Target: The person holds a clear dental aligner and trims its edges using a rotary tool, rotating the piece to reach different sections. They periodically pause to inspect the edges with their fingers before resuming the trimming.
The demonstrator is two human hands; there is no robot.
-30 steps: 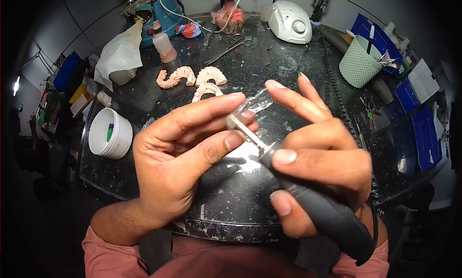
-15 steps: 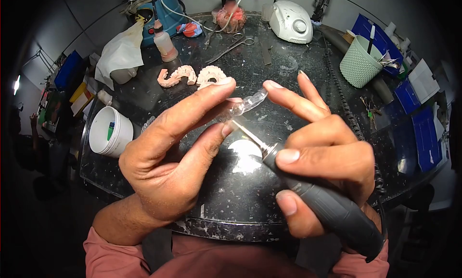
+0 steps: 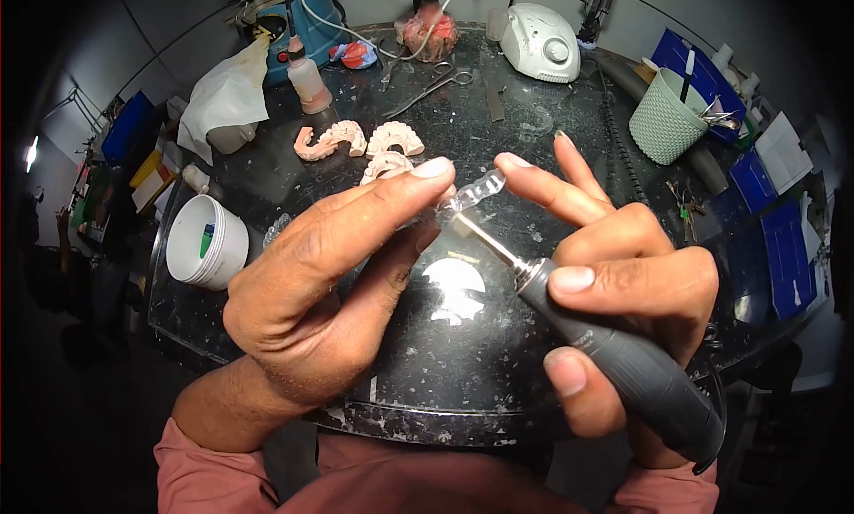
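Observation:
Between thumb and fingers, my left hand pinches a clear, tooth-shaped plastic tray at its left end. My right hand is wrapped round a black rotary handpiece, which slants up and left. The handpiece's thin metal shank ends at the lower edge of the clear tray, beside my left fingertips. A right fingertip rests at the tray's far end. Behind my left hand lie pale dental models and a pinkish model.
A white tub stands at the left. Further back are a dropper bottle, scissors-like forceps and a white control box. A green woven cup holds tools at the right, near a coiled cord.
Both hands have shifted slightly right, with the clear tray and the handpiece. The tray looks turned a little, and another pale model shows behind my left hand.

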